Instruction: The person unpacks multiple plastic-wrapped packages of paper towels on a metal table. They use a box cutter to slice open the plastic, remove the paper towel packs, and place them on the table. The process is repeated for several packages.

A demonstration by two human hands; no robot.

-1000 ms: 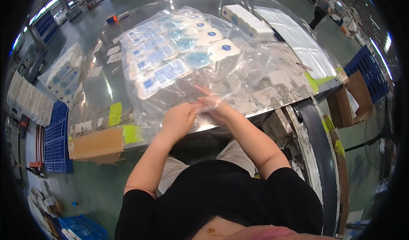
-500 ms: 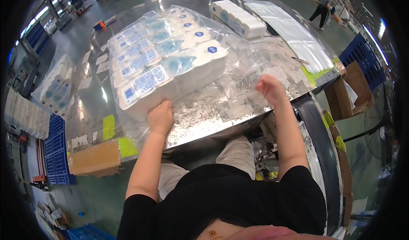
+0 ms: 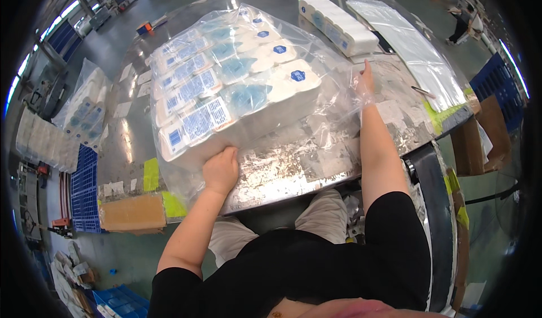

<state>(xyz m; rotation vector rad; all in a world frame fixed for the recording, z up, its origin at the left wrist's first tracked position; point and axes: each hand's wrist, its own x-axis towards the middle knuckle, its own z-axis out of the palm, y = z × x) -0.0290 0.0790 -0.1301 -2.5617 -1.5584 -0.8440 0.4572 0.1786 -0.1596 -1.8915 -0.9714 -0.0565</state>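
Observation:
A large clear plastic bag (image 3: pixel 339 95) lies on the metal-topped table, with several white packs (image 3: pixel 282 112) in rows inside it. The packs carry blue and teal printing and look like wrapped paper rolls. My left hand (image 3: pixel 221 170) is closed at the near lower edge of the packs, its fingers curled on the bag's film there. At the loose right end of the bag is my right hand (image 3: pixel 367 85), one finger or thumb pointing up. Film stretches to this hand and appears gathered in it; its other fingers are partly hidden.
Another white pack (image 3: pixel 339 27) sits at the far right, beside a stack of flat clear bags (image 3: pixel 403 49) and a pen (image 3: pixel 422 91). Bagged packs (image 3: pixel 84 106) stand left of the table near a blue pallet (image 3: pixel 86 188). A cardboard box (image 3: pixel 483 137) is at the right.
My right hand has moved forward and up to the bag's loose end, where it now meets the film. My left hand stays at the packs' near edge. The view has shifted slightly.

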